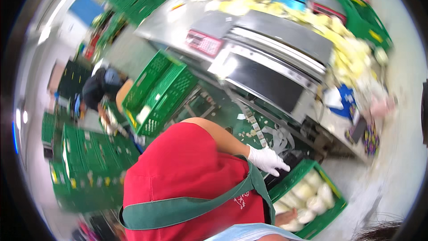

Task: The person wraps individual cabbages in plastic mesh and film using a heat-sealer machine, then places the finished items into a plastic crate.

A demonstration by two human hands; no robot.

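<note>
My left hand (269, 160), in a white glove, is beside a green plastic crate (327, 176) at the lower right. Its fingers are stretched out and nothing shows in them. Inside the crate lie several pale, rounded packs (304, 191) that look film-wrapped; their exact kind is unclear. My bare right hand (286, 217) reaches over the crate's near side and touches the packs there. Its fingers are partly hidden and blurred, so its grip is unclear.
A steel wrapping machine (267, 78) with a red-edged keypad (204, 43) stands ahead, yellow sheets (345, 49) heaped behind it. Another green crate (158, 91) is left of it. Stacked crates (96, 151) and a bending co-worker (104, 85) are farther left. Scraps litter the floor (223, 114).
</note>
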